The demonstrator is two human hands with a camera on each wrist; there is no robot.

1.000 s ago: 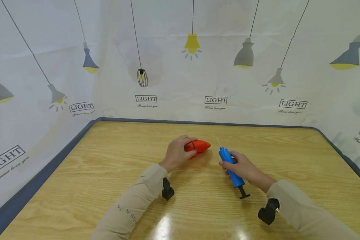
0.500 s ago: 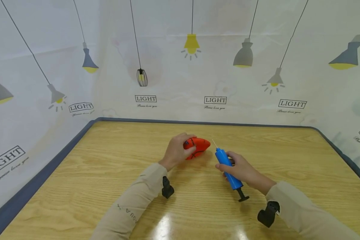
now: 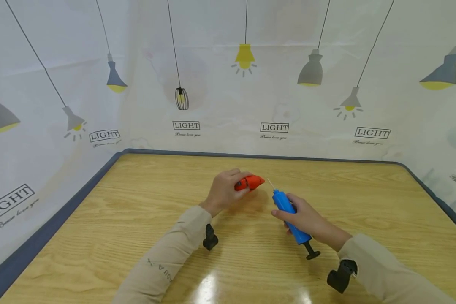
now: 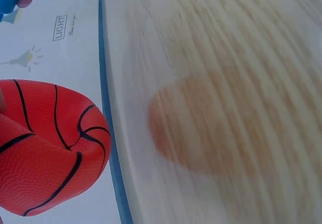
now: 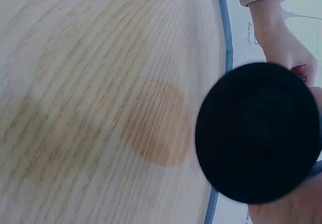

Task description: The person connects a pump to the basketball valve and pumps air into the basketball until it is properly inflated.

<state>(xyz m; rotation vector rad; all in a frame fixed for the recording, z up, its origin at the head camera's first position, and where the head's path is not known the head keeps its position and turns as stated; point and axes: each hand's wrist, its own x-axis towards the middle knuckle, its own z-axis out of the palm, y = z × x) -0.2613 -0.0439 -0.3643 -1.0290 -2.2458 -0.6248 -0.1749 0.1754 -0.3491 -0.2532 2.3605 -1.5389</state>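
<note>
My left hand (image 3: 225, 190) grips a red, partly deflated toy basketball (image 3: 255, 182) with black lines. In the left wrist view the basketball (image 4: 55, 148) is dented and creased, held above the table. A blue ball pump (image 3: 289, 211) lies in my right hand (image 3: 305, 217), its fingers and thumb wrapped round the barrel. The thin needle (image 3: 271, 184) at the pump's top end points up and left, its tip close to the ball's pointed right end. Below sticks out the black T-handle (image 3: 312, 252); its dark round end (image 5: 259, 133) fills much of the right wrist view.
The wooden table (image 3: 156, 198) has a dark blue edge band (image 3: 197, 153). Behind it rises a white wall covering (image 3: 220, 84) printed with lamps. Black wrist cameras are strapped to both sleeves, and a reddish reflection or shadow of the ball shows on the tabletop.
The ball has been turned in my left hand, so it shows narrower now. My right hand has brought the pump left, and the needle is nearer to the ball.
</note>
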